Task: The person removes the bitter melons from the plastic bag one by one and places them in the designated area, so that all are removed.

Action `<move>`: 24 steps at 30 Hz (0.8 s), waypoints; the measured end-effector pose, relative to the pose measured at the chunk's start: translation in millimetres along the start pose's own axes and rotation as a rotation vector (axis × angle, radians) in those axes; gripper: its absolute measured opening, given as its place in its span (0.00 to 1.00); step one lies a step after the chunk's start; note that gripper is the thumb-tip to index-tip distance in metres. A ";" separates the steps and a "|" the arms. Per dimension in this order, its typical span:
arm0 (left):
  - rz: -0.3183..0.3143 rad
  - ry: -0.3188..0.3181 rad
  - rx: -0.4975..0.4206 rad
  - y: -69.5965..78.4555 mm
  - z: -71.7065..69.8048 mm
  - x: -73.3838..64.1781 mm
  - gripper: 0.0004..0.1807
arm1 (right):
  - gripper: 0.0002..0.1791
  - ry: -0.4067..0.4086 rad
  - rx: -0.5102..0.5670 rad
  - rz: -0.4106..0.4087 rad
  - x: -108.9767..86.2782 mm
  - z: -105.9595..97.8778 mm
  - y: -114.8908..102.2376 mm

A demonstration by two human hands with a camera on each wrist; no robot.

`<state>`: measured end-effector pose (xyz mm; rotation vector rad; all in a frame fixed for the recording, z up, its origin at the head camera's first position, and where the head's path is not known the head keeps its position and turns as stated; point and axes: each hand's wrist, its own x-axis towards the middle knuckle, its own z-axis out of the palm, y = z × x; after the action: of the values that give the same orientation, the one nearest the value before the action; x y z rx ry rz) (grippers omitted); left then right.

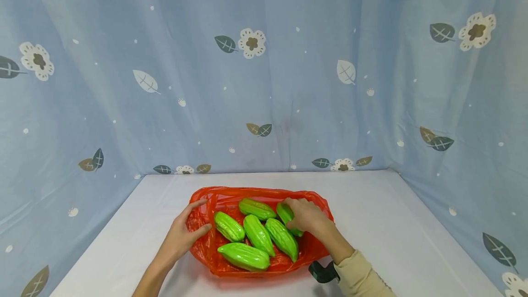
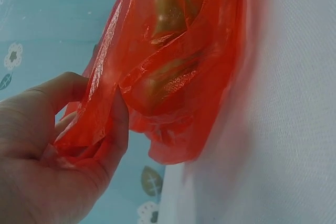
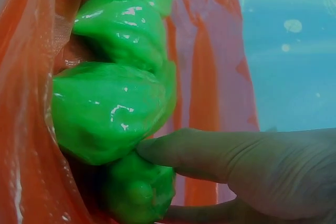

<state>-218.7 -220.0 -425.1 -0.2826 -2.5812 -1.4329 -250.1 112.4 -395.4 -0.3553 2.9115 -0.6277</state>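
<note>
A red plastic bag (image 1: pixel 201 244) lies spread wide on the white table with several shiny green, ridged bitter melons (image 1: pixel 257 235) inside. My left hand (image 1: pixel 181 233) is at the bag's left side; in the left wrist view its thumb and fingers pinch a fold of the red plastic (image 2: pixel 102 98). At the bag's right end, my right hand (image 1: pixel 309 216) holds one bitter melon (image 1: pixel 284 212) between thumb and fingers. The right wrist view has the thumb on that bitter melon (image 3: pixel 139 190), beside a larger one (image 3: pixel 105 111); the other fingers are partly hidden.
The white table (image 1: pixel 396 228) extends on both sides of the bag. A blue curtain (image 1: pixel 288 81) with leaves and flowers surrounds the back and sides. A black device (image 1: pixel 323 272) sits under the right wrist, near the beige sleeve (image 1: pixel 363 274).
</note>
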 end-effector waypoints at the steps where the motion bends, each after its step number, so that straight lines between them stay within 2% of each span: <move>1: -0.008 -0.005 -0.009 0.3 0.0 0.0 0.36 | 0.32 0.000 0.002 0.003 0.3 0.3 -0.1; 8: -0.061 -0.032 -0.096 2.2 0.6 -0.1 0.36 | 0.32 0.016 -0.007 0.018 0.7 2.3 0.9; 15: -0.062 -0.032 -0.077 -0.5 1.3 -1.2 0.36 | 0.32 0.030 -0.002 0.017 2.2 4.7 1.9; 24: -0.071 -0.042 -0.102 -0.1 1.2 -0.5 0.36 | 0.33 0.050 0.026 0.035 1.2 5.2 2.7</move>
<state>-218.3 -219.1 -425.9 -0.2400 -2.5797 -1.6030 -250.8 112.4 -401.4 -0.2889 2.9464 -0.6784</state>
